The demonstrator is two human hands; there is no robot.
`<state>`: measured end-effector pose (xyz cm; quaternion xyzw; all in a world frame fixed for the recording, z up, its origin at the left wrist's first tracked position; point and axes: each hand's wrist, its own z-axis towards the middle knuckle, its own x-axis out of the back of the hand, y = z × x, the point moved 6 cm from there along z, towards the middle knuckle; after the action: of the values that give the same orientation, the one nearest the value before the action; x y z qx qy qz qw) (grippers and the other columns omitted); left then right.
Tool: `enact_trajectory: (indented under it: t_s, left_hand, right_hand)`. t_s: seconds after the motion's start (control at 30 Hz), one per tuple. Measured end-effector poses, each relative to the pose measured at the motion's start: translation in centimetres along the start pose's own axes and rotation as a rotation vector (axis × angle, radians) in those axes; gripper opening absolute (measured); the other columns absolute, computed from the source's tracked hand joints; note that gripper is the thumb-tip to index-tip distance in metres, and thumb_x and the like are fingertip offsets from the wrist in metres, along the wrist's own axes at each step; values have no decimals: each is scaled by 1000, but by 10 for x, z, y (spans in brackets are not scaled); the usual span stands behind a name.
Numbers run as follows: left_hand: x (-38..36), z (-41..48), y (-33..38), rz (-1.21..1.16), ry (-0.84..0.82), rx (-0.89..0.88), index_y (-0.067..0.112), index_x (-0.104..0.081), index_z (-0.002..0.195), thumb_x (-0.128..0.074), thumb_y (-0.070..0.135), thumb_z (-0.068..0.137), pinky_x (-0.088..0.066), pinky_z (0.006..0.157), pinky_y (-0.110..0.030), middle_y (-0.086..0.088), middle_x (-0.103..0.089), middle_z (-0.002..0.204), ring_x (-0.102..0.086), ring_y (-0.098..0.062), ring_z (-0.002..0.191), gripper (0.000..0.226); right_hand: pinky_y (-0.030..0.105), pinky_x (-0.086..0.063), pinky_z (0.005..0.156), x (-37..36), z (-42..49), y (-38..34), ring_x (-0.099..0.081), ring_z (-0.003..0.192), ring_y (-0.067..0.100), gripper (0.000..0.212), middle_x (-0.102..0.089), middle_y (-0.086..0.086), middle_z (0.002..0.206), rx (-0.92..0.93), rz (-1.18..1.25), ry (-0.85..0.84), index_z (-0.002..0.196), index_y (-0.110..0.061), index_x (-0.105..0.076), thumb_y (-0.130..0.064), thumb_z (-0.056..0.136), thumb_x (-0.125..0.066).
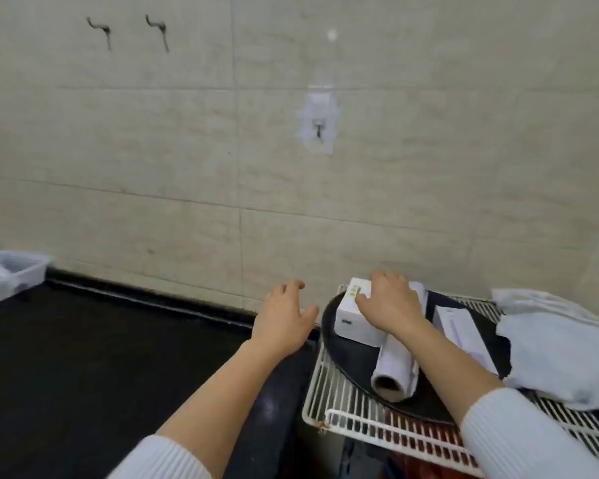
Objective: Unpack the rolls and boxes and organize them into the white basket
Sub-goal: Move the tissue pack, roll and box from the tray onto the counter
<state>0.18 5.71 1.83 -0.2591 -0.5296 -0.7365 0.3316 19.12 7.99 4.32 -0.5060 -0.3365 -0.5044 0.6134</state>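
A white box (355, 318) with a green label stands on a dark round tray (353, 364) set on a white wire rack (329, 392). My right hand (389, 302) rests on top of the box, fingers curled over its edge. A white roll (395, 369) with a cardboard core lies on the tray beside the box, partly under my right forearm. A flat white box (459, 328) lies further right. My left hand (286, 318) hovers open over the black counter's edge, left of the tray, holding nothing.
White plastic bags (554, 347) lie crumpled at the right on the rack. A clear plastic basket (9, 278) sits at the far left on the black counter (101, 357). The tiled wall with an adhesive hook (319, 127) stands close behind.
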Motion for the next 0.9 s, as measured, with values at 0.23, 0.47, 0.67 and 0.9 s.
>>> enact_trajectory:
  t_s: [0.23, 0.47, 0.67, 0.9]
  left_hand:
    - [-82, 32, 27, -37, -192, -114, 33, -40, 142, -45, 45, 92, -31, 109, -45, -13, -26, 153, -21, -31, 141, 51]
    - [-111, 40, 38, 7, -241, -184, 35, -47, 130, -54, 55, 84, -32, 109, -46, -9, -25, 151, -27, -32, 134, 51]
    - [-115, 45, 41, -63, -240, -159, 31, -48, 111, -62, 61, 72, -47, 88, -44, -5, -35, 135, -41, -31, 119, 51]
    - [-124, 53, 43, -130, -296, -13, 31, -39, 124, -66, 57, 67, -41, 81, -34, -10, -41, 125, -47, -32, 109, 68]
  right_hand:
    - [33, -40, 75, -12, 17, 61, -56, 110, 34, 35, -57, 16, 125, -269, -32, -50, 116, -9, -54, -31, 88, -52]
    - [31, -41, 71, -19, 29, 79, -59, 106, 33, 37, -62, 13, 117, -405, -21, -113, 108, -13, -57, -39, 82, -60]
    - [37, -52, 66, -29, 26, 81, -66, 96, 35, 58, -64, 15, 109, -543, 21, -248, 115, -5, -53, -37, 70, -72]
    - [40, -57, 73, -39, 27, 89, -64, 96, 31, 63, -60, 14, 111, -589, 97, -243, 115, -7, -51, -37, 65, -76]
